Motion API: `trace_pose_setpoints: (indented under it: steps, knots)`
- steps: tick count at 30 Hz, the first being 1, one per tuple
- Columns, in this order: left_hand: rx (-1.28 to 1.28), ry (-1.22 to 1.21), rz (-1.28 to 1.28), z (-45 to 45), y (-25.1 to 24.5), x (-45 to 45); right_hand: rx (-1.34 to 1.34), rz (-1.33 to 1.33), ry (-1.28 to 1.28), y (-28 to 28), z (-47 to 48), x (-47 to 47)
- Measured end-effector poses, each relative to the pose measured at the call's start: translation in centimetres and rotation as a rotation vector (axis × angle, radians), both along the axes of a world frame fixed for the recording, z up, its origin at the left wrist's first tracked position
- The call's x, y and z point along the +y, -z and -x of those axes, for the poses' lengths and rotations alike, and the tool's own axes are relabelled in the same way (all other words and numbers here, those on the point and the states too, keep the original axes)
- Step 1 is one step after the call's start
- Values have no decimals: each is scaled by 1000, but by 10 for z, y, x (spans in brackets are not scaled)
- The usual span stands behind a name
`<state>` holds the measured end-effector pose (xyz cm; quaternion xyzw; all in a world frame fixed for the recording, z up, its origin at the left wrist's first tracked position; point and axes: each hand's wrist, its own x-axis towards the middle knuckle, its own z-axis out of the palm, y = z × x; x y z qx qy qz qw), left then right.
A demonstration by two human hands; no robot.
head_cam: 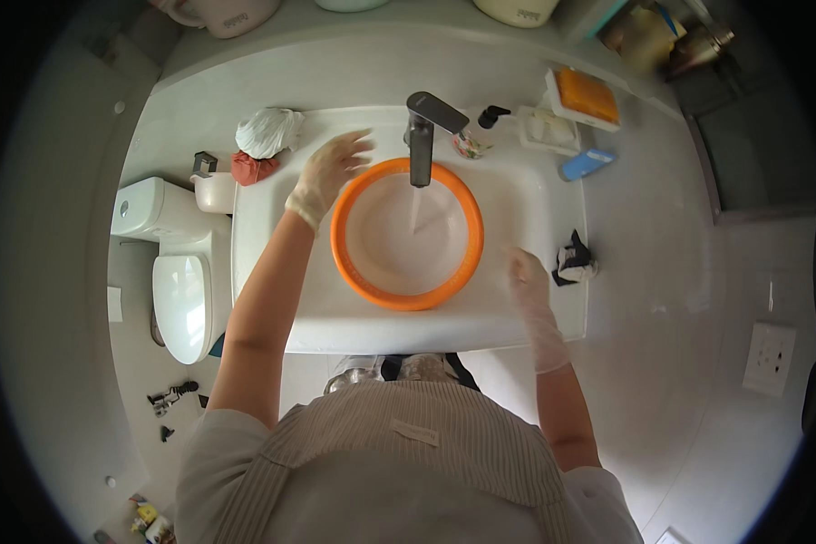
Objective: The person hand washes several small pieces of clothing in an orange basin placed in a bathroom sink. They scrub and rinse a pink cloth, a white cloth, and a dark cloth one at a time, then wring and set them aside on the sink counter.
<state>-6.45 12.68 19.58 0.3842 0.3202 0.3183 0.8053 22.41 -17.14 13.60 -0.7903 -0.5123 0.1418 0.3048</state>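
Note:
A white basin with an orange rim [340, 251] stands in the white ceramic sink [517, 319]. From the dark grey faucet [420, 153], a stream of water [415, 211] runs into it. My left hand [336, 166], in a thin translucent glove, is over the sink at the basin's upper left. Its fingers are spread and hold nothing. To the right of the basin and apart from it is my right hand [529, 275], gloved too. Its fingers look curled, but blur and the angle hide whether they are closed. Nothing shows in that hand.
White cloth [268, 132] and red cloth [253, 168] lie at the sink's left corner. Along the right are a pump bottle [472, 143], soap dishes [551, 129], an orange soap bar [588, 94], a blue tube [586, 164] and a black-and-white cloth [574, 262]. A toilet [182, 306] stands left.

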Motion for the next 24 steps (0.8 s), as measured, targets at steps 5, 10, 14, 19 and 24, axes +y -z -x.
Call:
trace_pose_setpoints:
  steps: [5, 10, 14, 19, 24]
  knots:
    - [131, -323, 27, 73, 75, -20, 104, -89, -597, -67, 93, 173]
    - [212, -634, -62, 98, 70, -19, -446, -111, -632, -30, 89, 246]
    - [350, -850, -147, 126, 71, -4, -166, -184, -360, -36, 103, 190]
    - [645, -999, -195, 176, 125, 38, -213, 128, -158, -50, 152, 164]
    - [825, -880, -112, 151, 106, 65, -273, -302, -330, -65, 204, 273]
